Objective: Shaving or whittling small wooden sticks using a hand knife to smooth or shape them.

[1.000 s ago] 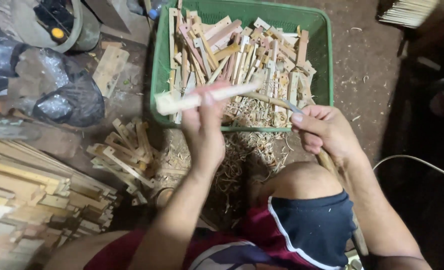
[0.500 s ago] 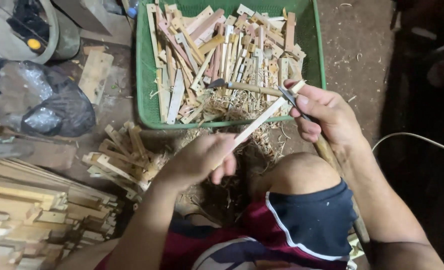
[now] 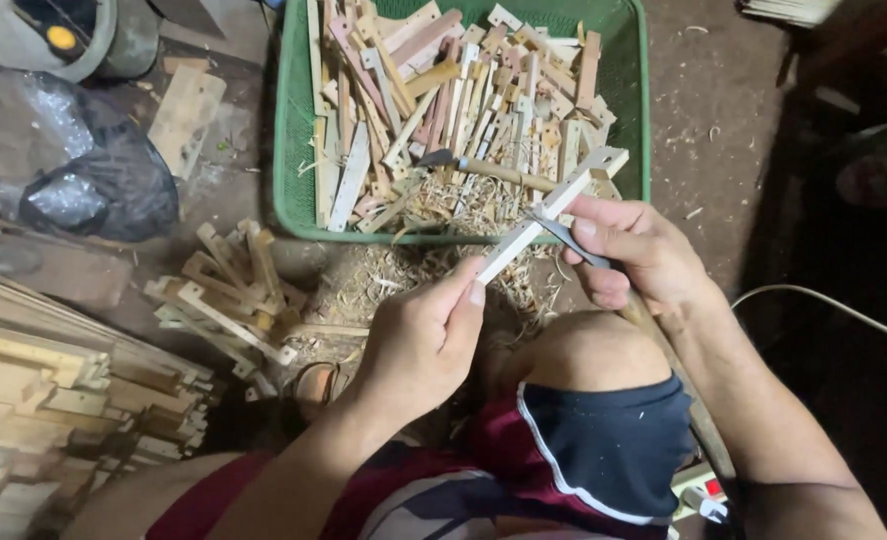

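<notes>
Above the bent knee, left hand (image 3: 419, 345) pinches the near end of a pale wood strip (image 3: 549, 212); right hand (image 3: 629, 250) grips a knife (image 3: 576, 242) against it. Shavings (image 3: 414, 275) already lie beneath; at 12 o'clock, a green basket (image 3: 289, 140) holds many strips, whether carved or not, unclear.

A rough woodworking workshop: dirt floor (image 3: 724, 110) strewn with shavings (image 3: 404, 275), a green basket (image 3: 289, 150) of cut wooden strips upper centre, stacked wooden slats (image 3: 54, 390) lower left.
</notes>
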